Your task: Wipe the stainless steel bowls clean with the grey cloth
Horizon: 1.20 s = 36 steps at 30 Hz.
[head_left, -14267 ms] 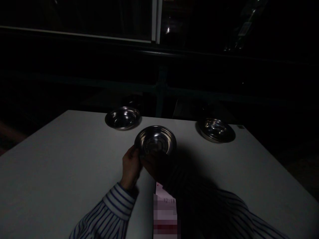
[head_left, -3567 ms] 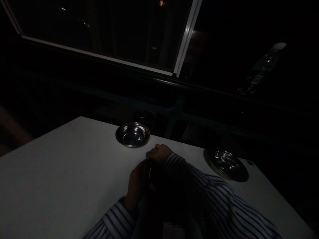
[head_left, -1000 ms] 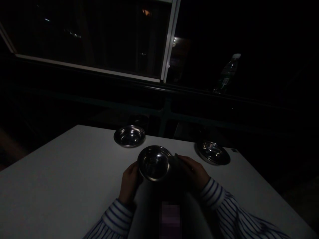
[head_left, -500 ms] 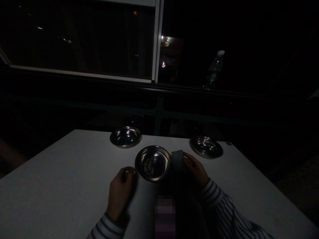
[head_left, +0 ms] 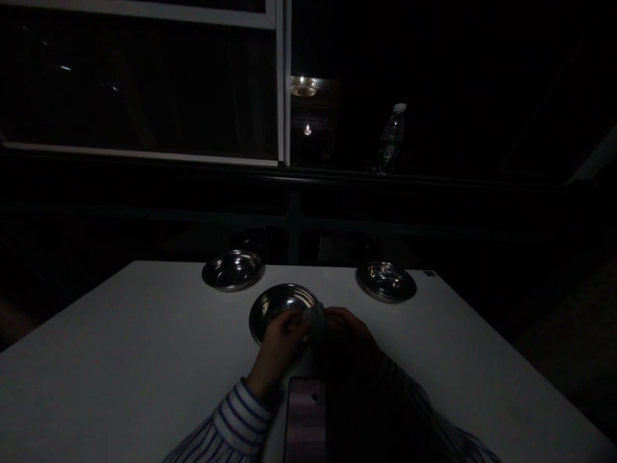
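White tabletop (head_left: 144, 347) stretches before a dark window (head_left: 193, 96), left hand (head_left: 279, 335) and right hand (head_left: 354, 331) pinching grey cloth (head_left: 316, 315).

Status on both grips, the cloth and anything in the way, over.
Left grip pinching grey cloth. Right grip beside it, contact unclear. Left grip blocks view into nearest bowl.

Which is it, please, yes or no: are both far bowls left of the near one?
No, the near bowl lies right of one far bowl but left of the other.
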Each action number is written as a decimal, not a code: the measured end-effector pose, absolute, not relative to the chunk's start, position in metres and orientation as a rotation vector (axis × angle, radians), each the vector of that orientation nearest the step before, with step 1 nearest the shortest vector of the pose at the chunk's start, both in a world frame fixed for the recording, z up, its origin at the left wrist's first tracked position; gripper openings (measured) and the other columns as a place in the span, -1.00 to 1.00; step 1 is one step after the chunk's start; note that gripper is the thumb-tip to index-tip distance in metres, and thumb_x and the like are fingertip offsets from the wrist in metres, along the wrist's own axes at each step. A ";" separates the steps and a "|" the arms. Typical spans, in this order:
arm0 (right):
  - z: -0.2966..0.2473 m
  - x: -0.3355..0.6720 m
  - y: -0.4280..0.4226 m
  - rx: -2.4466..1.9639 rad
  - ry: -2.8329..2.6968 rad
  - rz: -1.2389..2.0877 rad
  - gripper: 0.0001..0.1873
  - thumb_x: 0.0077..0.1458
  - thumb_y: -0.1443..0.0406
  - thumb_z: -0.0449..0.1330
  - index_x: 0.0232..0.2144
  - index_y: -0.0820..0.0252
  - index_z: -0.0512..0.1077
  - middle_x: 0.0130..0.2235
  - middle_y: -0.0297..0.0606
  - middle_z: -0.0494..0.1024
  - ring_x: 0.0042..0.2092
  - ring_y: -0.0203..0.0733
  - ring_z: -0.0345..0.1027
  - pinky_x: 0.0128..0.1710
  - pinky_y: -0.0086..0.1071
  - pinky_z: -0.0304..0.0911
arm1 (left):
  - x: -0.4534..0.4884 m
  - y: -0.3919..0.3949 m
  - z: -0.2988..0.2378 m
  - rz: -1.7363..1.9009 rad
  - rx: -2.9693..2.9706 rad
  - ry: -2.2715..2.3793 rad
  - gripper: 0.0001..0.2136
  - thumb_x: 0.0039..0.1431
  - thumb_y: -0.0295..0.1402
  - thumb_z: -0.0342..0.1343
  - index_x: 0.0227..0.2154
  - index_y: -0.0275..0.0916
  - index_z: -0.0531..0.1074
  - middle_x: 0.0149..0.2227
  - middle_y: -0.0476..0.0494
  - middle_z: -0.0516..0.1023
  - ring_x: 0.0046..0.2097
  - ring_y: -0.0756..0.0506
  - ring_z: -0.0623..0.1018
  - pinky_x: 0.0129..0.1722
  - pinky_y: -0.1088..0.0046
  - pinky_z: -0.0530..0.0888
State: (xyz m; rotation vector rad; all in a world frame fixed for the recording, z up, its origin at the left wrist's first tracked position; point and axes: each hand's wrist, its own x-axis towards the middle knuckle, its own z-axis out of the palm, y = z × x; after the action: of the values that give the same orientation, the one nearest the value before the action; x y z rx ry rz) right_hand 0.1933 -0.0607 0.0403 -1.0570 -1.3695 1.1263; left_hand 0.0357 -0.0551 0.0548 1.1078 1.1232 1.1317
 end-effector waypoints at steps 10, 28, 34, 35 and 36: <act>0.035 0.200 -0.058 -1.004 -1.416 1.144 -0.50 -0.06 0.01 0.19 -0.11 0.17 0.38 -0.06 -0.11 0.50 -0.05 -0.05 0.39 -0.01 -0.17 0.26 | 0.043 -0.048 0.063 1.172 0.919 1.119 -0.77 -0.15 -0.24 0.23 -0.46 -0.28 0.40 -0.58 0.05 0.43 -0.53 0.05 0.44 -0.52 0.57 0.38; 0.062 0.226 -0.031 -0.965 -1.380 1.023 -0.45 -0.11 0.19 0.23 -0.02 0.16 0.26 -0.05 -0.09 0.45 -0.02 -0.08 0.35 -0.04 -0.19 0.26 | 0.060 -0.019 0.091 1.125 1.395 0.918 -0.76 -0.08 -0.35 0.17 -0.29 -0.28 0.50 -0.30 -0.13 0.58 -0.24 -0.11 0.52 -0.16 0.38 0.40; 0.085 0.236 -0.015 -1.064 -1.442 0.886 -0.76 -0.20 0.24 0.24 -0.37 0.16 0.41 -0.33 -0.29 0.50 -0.26 -0.18 0.40 -0.21 -0.28 0.31 | 0.069 -0.006 0.096 1.244 1.446 1.034 -0.80 -0.11 -0.34 0.17 -0.36 -0.27 0.49 -0.35 -0.10 0.57 -0.27 -0.11 0.52 -0.25 0.41 0.41; 0.087 0.238 -0.014 -1.072 -1.423 0.859 -0.78 -0.22 0.25 0.24 -0.41 0.16 0.40 -0.37 -0.31 0.49 -0.29 -0.20 0.39 -0.23 -0.30 0.31 | 0.070 -0.003 0.096 1.266 1.454 1.066 -0.80 -0.11 -0.33 0.18 -0.37 -0.27 0.49 -0.37 -0.10 0.57 -0.29 -0.10 0.52 -0.27 0.41 0.41; 0.089 0.240 -0.012 -1.081 -1.392 0.840 -0.78 -0.23 0.25 0.25 -0.42 0.16 0.39 -0.39 -0.33 0.47 -0.31 -0.20 0.38 -0.26 -0.32 0.31 | 0.072 -0.001 0.096 1.287 1.456 1.099 -0.80 -0.11 -0.32 0.18 -0.38 -0.28 0.48 -0.40 -0.09 0.56 -0.31 -0.10 0.52 -0.28 0.41 0.41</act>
State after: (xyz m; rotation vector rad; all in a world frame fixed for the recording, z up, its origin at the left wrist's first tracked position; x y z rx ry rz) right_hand 0.2404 -0.0123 0.0890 -1.0808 -1.3923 0.8403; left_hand 0.0717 -0.0006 0.0955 1.4563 1.0989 1.2865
